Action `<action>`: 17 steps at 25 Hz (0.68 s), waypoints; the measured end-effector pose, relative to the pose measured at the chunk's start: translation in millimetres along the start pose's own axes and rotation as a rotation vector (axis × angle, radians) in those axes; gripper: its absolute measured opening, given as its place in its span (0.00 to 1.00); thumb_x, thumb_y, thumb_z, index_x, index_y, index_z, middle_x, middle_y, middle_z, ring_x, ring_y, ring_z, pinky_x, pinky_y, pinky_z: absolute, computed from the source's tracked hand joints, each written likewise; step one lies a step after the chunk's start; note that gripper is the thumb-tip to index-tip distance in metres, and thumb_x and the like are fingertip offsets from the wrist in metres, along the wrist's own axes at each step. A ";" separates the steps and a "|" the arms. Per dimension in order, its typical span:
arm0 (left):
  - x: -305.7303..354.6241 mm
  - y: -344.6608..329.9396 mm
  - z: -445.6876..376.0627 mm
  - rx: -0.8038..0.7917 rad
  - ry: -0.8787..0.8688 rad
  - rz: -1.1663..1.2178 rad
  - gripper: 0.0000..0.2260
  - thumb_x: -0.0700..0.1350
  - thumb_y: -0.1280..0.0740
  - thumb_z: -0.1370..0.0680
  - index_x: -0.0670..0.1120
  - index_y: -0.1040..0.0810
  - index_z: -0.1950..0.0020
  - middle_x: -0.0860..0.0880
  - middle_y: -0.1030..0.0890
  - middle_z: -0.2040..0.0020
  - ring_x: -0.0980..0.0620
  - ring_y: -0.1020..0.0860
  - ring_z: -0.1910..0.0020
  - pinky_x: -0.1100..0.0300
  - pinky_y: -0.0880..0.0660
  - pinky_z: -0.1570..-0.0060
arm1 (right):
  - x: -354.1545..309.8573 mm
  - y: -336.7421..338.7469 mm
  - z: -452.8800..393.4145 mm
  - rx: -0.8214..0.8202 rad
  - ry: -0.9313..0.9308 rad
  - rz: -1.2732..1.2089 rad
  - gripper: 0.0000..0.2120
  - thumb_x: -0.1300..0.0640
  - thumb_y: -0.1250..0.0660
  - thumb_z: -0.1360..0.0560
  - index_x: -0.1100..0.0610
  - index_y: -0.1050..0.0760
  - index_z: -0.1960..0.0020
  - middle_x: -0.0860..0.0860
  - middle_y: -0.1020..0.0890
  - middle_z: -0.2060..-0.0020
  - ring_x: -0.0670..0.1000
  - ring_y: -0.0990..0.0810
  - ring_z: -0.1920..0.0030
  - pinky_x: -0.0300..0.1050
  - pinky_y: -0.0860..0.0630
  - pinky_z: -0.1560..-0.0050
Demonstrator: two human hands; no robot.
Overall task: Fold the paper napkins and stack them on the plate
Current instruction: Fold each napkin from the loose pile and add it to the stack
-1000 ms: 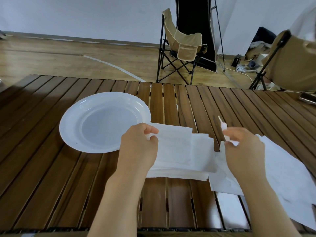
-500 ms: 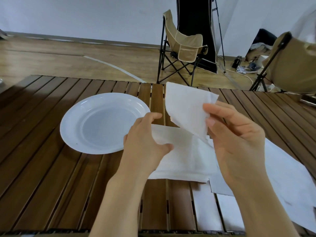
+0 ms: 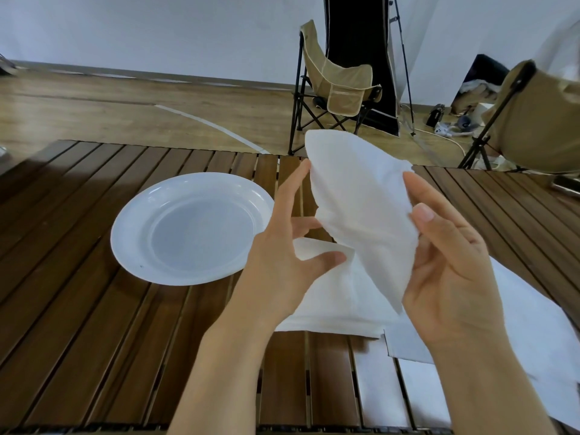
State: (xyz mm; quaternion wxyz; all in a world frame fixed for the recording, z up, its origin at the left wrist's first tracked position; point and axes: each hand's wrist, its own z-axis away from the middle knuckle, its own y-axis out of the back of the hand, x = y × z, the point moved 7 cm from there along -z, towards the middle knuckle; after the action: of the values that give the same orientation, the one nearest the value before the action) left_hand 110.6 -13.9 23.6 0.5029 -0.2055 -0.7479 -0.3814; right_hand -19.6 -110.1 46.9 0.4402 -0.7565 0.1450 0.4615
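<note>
The slatted wooden table (image 3: pixel 94 324) runs from the near edge to its far edge by the folding camp chair (image 3: pixel 337 89). A white round plate (image 3: pixel 131 246), holding nothing, sits left of centre, with bare slats to its left. A pile of paper napkins (image 3: pixel 339 296) lies just beside its right rim. Above the pile, one soft, bowed white napkin (image 3: pixel 361 215) is held aloft: the right hand (image 3: pixel 452 277) pinches its right edge, while the left hand (image 3: pixel 282 262), fingers spread and straight, touches its left edge.

The right hand (image 3: pixel 452 274) hides part of the napkin pile (image 3: pixel 339 296); at three o'clock, a camp chair (image 3: pixel 539 127) is cut off by the edge.
</note>
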 end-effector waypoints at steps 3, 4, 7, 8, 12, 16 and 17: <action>5.3 1.2 -2.1 0.025 -0.057 -0.004 0.41 0.46 0.25 0.30 0.68 0.48 0.28 0.61 0.21 0.43 0.70 0.24 0.47 0.86 0.36 0.53 | -1.7 -0.4 -0.8 -0.027 0.018 0.028 0.20 0.61 0.33 0.28 0.58 0.24 0.36 0.53 0.17 0.45 0.50 0.18 0.48 0.41 0.20 0.51; 7.4 2.8 -2.7 0.047 -0.085 -0.014 0.39 0.45 0.25 0.29 0.66 0.45 0.28 0.59 0.20 0.47 0.67 0.23 0.47 0.84 0.35 0.52 | -1.4 -0.9 -1.5 -0.047 0.017 0.043 0.23 0.60 0.32 0.29 0.58 0.26 0.34 0.53 0.18 0.42 0.52 0.19 0.45 0.44 0.20 0.48; 15.8 8.5 -3.0 0.122 -0.168 -0.028 0.26 0.41 0.28 0.27 0.60 0.33 0.34 0.58 0.21 0.53 0.61 0.21 0.52 0.69 0.25 0.46 | -0.6 -0.2 -3.0 -0.088 0.019 0.051 0.36 0.47 0.25 0.34 0.56 0.30 0.30 0.55 0.23 0.35 0.57 0.23 0.36 0.51 0.23 0.42; 18.5 11.1 -2.9 0.150 -0.189 -0.015 0.22 0.41 0.28 0.26 0.57 0.30 0.37 0.59 0.21 0.52 0.60 0.21 0.53 0.66 0.24 0.48 | -0.9 -0.5 -3.0 -0.088 0.024 0.053 0.40 0.42 0.24 0.36 0.56 0.31 0.29 0.55 0.24 0.35 0.58 0.25 0.35 0.52 0.23 0.42; 20.5 19.8 -2.3 0.220 -0.199 0.086 0.18 0.42 0.30 0.25 0.58 0.29 0.41 0.56 0.20 0.57 0.55 0.20 0.56 0.63 0.22 0.53 | 1.5 -0.7 -2.8 -0.045 0.008 0.079 0.46 0.36 0.24 0.42 0.51 0.32 0.29 0.49 0.22 0.37 0.54 0.22 0.37 0.52 0.21 0.46; 24.7 22.7 -1.2 0.227 -0.212 0.120 0.14 0.41 0.31 0.24 0.57 0.28 0.44 0.55 0.20 0.58 0.54 0.20 0.55 0.63 0.24 0.55 | 4.2 7.0 -4.2 0.008 0.015 0.145 0.33 0.58 0.25 0.36 0.47 0.28 0.32 0.50 0.22 0.38 0.51 0.20 0.42 0.45 0.20 0.50; 25.5 22.9 -1.0 0.224 -0.214 0.115 0.12 0.41 0.31 0.24 0.56 0.25 0.45 0.56 0.19 0.57 0.54 0.20 0.54 0.64 0.25 0.55 | 5.7 10.4 -5.3 0.030 0.020 0.186 0.32 0.62 0.27 0.35 0.47 0.27 0.33 0.49 0.21 0.40 0.51 0.19 0.43 0.44 0.20 0.51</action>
State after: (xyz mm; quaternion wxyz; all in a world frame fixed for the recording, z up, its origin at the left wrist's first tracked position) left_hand 116.6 -2.3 55.3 0.4611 -0.2300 -0.8220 -0.2424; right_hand -20.1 -119.2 37.7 0.4051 -0.7378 0.2259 0.4904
